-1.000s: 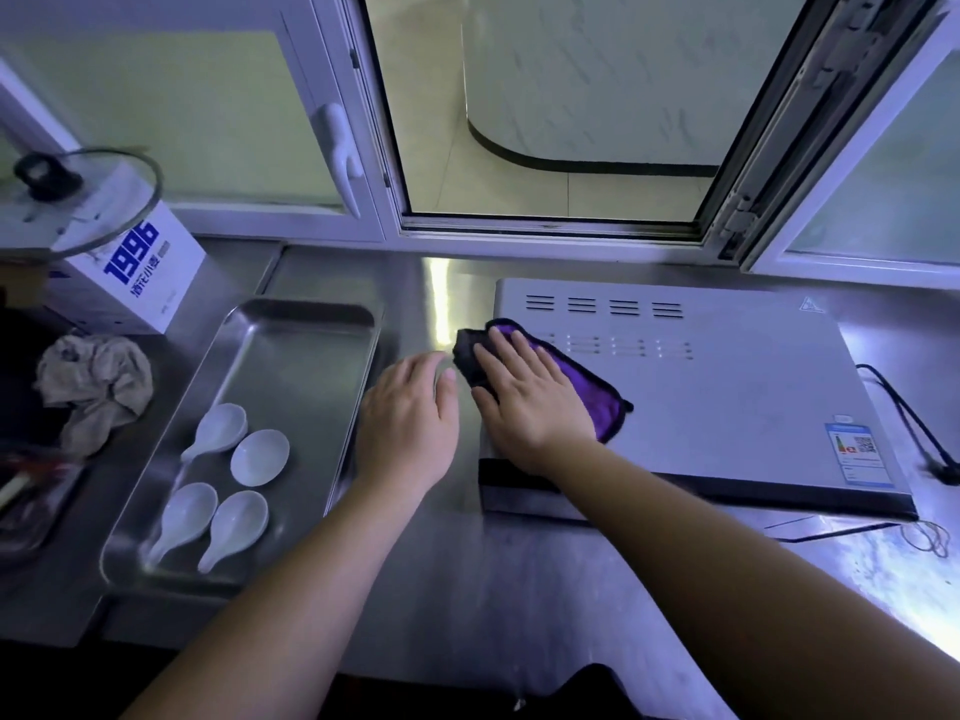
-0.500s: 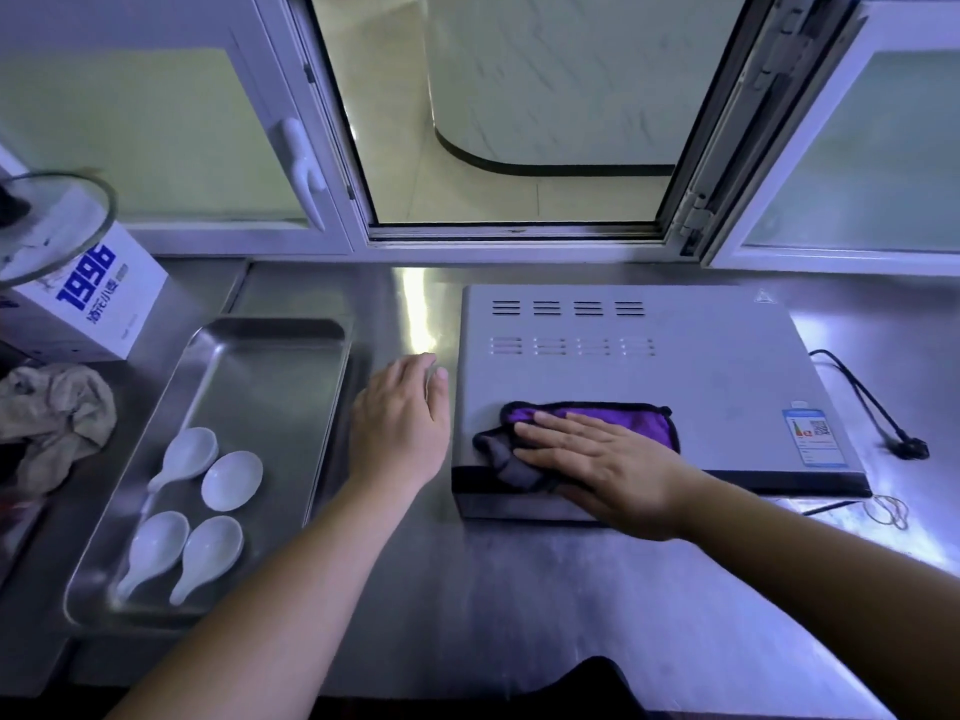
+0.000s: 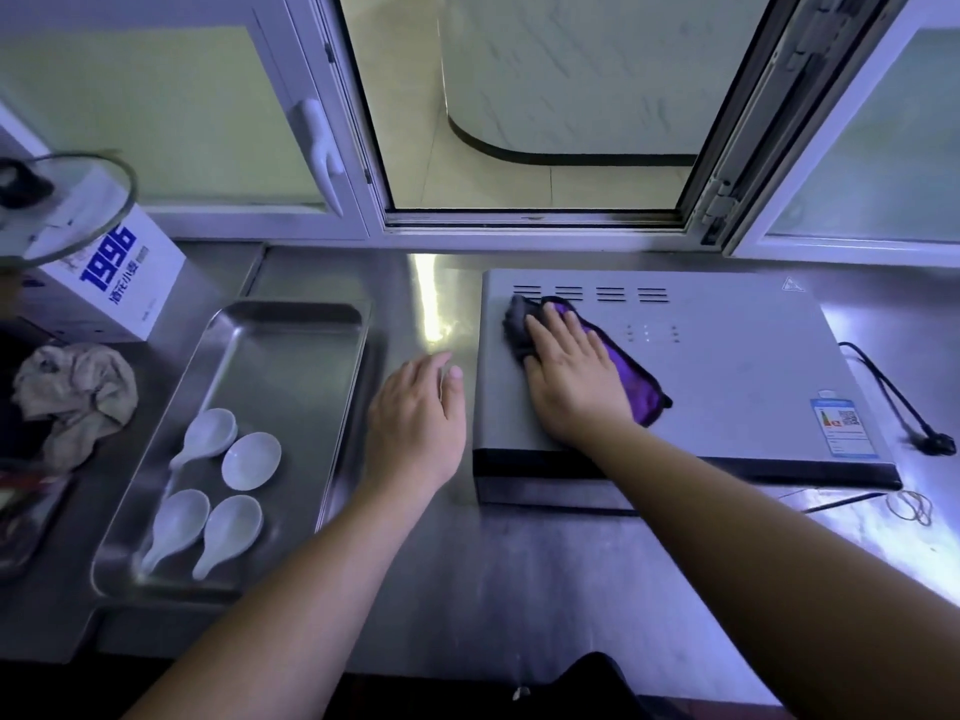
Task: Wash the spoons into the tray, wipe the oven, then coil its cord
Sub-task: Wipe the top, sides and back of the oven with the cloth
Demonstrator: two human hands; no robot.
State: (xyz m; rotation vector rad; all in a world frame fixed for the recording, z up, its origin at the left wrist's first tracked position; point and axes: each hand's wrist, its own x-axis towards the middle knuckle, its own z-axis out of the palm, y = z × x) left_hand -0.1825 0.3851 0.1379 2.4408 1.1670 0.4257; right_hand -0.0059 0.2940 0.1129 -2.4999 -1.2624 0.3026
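Observation:
The silver oven (image 3: 727, 366) sits on the steel counter with its top facing up. My right hand (image 3: 571, 376) presses flat on a purple and grey cloth (image 3: 631, 387) near the oven top's back left corner, by the vent slots. My left hand (image 3: 415, 423) rests flat on the counter, just left of the oven's side. Several white spoons (image 3: 223, 480) lie in the near end of the steel tray (image 3: 291, 356) on the left. The oven's black cord (image 3: 893, 397) trails across the counter to the right, ending in a plug (image 3: 937, 443).
A white box with blue print (image 3: 119, 278) and a glass lid (image 3: 62, 205) stand at the back left. A crumpled beige rag (image 3: 72, 397) lies left of the tray. A rubber band (image 3: 911, 506) lies by the oven's front right corner. An open window is behind.
My right hand slid the cloth from the oven top's front edge back to the rear left by the vents. My left hand stayed beside the oven.

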